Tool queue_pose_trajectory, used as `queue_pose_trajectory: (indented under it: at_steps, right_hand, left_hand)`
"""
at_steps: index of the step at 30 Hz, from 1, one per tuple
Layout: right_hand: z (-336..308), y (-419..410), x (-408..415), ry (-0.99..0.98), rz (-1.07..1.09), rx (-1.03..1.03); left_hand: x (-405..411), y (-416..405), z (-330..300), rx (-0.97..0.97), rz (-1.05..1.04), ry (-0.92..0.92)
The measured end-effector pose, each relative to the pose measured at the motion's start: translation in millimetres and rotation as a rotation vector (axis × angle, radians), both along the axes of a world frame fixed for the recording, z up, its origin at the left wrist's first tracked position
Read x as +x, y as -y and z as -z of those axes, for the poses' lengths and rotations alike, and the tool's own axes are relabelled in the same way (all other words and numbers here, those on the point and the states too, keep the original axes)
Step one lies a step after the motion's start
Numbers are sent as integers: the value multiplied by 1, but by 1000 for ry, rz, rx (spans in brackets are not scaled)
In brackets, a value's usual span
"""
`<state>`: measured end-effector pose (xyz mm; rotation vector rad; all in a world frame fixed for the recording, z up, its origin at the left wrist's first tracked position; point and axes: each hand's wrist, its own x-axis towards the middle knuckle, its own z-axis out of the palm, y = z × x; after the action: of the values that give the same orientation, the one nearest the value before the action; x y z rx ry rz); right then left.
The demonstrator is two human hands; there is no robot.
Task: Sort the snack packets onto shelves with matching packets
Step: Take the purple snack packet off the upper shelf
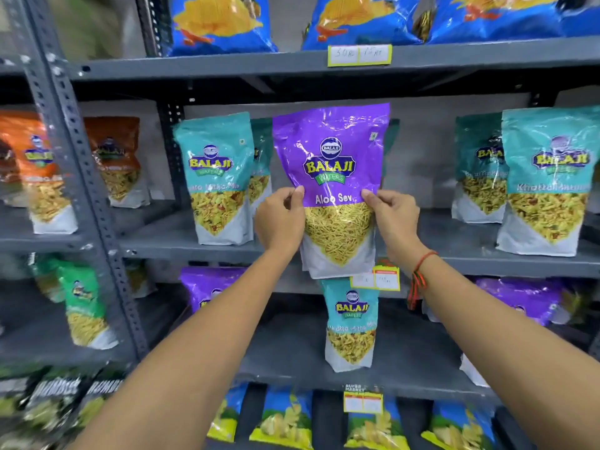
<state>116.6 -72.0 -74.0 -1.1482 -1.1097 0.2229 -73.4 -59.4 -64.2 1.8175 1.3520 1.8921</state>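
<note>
I hold a purple Aloo Sev packet (334, 151) upright in front of the middle shelf (162, 245). My left hand (280, 222) pinches its left edge and my right hand (394, 219) pinches its right edge. Teal packets (219, 177) stand on that shelf to the left, and more teal packets (548, 180) to the right. On the shelf below (292, 362), purple packets (207, 287) stand at the left and other purple packets (526, 298) at the right, with one teal packet (351, 323) between them.
Blue chip bags (220, 24) fill the top shelf. Yellow-blue bags (285, 420) line the bottom shelf. A grey slotted upright (84, 196) divides off a left rack with orange packets (35, 170) and green packets (84, 303). Price labels (359, 55) hang on the shelf edges.
</note>
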Motion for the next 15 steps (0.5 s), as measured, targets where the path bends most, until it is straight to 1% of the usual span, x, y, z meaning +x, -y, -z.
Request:
queue_pose_trajectory:
  at_steps: [4, 7, 11, 15]
  right_hand:
    - [23, 29, -40, -91, -92, -6]
    - [57, 47, -62, -74, -145, -45]
    - [119, 63, -86, -12, -230, -105]
    - [188, 52, -96, 13, -223, -186]
  left_hand:
    - [-34, 40, 22, 40, -85, 22]
    - [-59, 58, 57, 24, -131, -7]
    - [-81, 70, 118, -54, -146, 14]
    - [-91, 59, 179, -176, -176, -54]
